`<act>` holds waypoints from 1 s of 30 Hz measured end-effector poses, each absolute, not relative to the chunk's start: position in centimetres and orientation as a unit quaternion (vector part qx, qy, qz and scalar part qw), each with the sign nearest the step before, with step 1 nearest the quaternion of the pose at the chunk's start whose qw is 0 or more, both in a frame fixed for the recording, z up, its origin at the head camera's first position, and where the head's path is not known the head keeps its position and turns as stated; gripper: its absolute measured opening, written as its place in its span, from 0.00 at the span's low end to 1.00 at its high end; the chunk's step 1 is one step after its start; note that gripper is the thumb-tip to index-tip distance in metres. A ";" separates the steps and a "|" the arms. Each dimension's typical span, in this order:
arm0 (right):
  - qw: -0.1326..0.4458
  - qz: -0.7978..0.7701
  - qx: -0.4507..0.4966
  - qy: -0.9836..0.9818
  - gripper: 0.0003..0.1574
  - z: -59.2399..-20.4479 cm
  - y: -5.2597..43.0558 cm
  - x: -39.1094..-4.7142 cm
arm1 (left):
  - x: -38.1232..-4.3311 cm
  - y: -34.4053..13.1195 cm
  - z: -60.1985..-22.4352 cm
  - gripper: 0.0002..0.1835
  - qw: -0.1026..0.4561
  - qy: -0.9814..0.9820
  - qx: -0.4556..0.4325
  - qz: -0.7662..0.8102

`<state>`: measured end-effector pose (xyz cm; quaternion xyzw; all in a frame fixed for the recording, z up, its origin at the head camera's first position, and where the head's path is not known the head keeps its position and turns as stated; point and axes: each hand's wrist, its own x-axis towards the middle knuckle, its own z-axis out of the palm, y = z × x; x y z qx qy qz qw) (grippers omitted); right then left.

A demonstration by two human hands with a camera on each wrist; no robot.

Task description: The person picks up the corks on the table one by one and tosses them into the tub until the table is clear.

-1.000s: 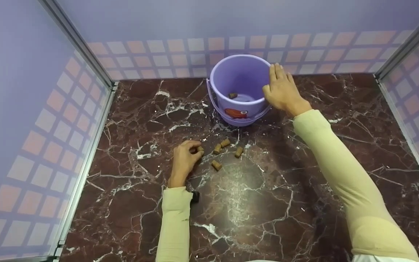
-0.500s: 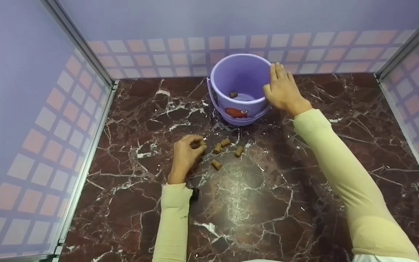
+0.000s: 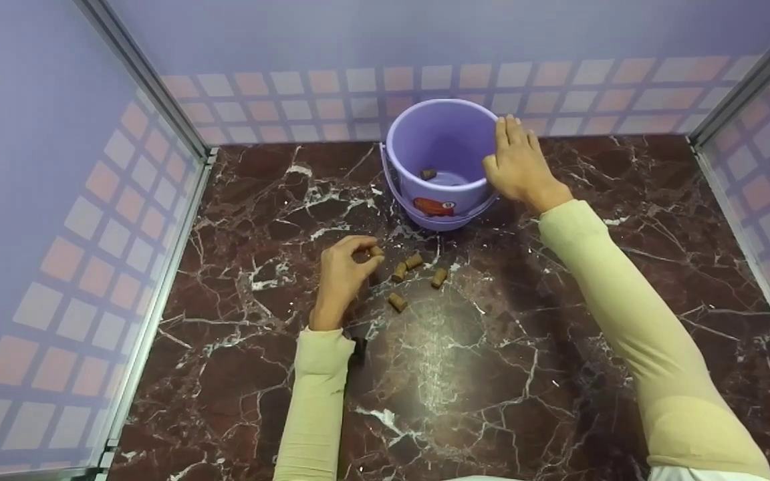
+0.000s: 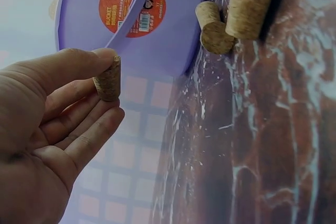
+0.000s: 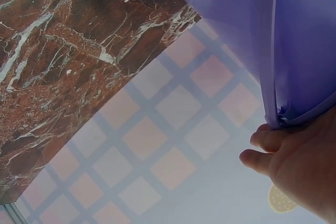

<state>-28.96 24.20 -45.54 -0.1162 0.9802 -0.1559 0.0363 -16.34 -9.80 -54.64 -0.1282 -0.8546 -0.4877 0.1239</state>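
- My left hand [image 3: 345,270] has thumb and fingers clamped on one cork [image 4: 108,81], near the front of the bucket [image 3: 470,199].
- This cork is tapered, so I judge a loose pinch could let it slip and roll on the tabletop [image 3: 224,401].
- The handle [image 4: 134,13] hangs at the bucket's front; a too low path could catch my knuckles there.
- My right hand [image 3: 522,167] rests with straight fingers at the rim [image 3: 448,190]; pressing too strongly might tilt the bucket.
- Compared with the earlier frame, the left hand and its cork are nearer the bucket; four loose corks [image 3: 439,278] and the right hand stay.
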 end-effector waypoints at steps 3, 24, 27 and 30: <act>0.035 -0.156 -0.116 0.980 0.49 -45.6 24.2 -28.9 | -16.5 -9.7 -54.3 0.12 0.130 -0.853 -0.138 -0.487; 0.032 -0.151 -0.113 0.982 0.48 -45.6 24.0 -28.8 | -18.1 -8.0 -50.6 0.14 0.192 -0.826 -0.207 -0.488; 0.032 -0.150 -0.112 0.982 0.47 -45.5 24.0 -28.8 | -18.5 -7.7 -49.9 0.13 0.201 -0.823 -0.219 -0.484; 0.036 -0.148 -0.111 0.982 0.47 -45.4 24.0 -28.8 | -18.9 -7.4 -49.3 0.13 0.205 -0.822 -0.228 -0.480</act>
